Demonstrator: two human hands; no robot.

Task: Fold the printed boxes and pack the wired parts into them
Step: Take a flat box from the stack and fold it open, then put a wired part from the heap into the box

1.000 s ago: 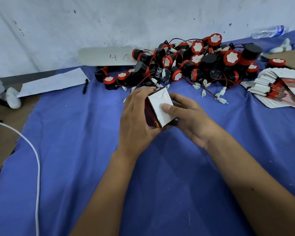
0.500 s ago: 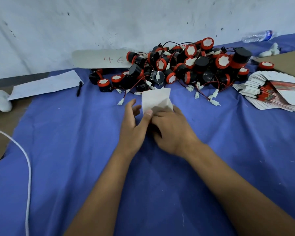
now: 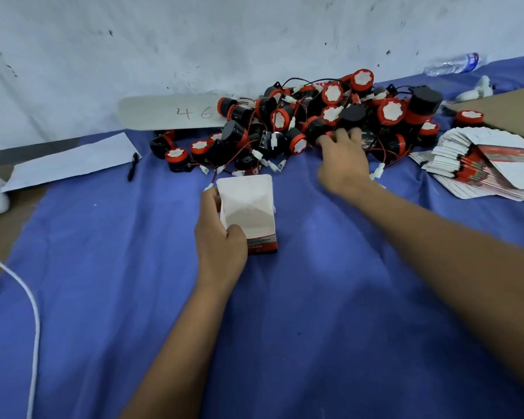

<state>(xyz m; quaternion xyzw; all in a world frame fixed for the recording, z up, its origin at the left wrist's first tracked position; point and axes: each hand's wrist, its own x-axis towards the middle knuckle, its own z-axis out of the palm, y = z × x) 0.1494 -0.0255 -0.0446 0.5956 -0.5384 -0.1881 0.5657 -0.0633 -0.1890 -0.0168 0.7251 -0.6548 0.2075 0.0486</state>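
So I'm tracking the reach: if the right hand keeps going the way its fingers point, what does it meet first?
Probably the pile of wired parts: the right hand already has its fingertips at the pile's near edge, though contact is unclear.

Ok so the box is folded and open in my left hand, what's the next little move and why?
Probably close the right hand on one wired part from the pile and bring it to the box. The left hand holds the box upright on the blue cloth with its top open, and the right hand's fingers are already at the pile's near edge.
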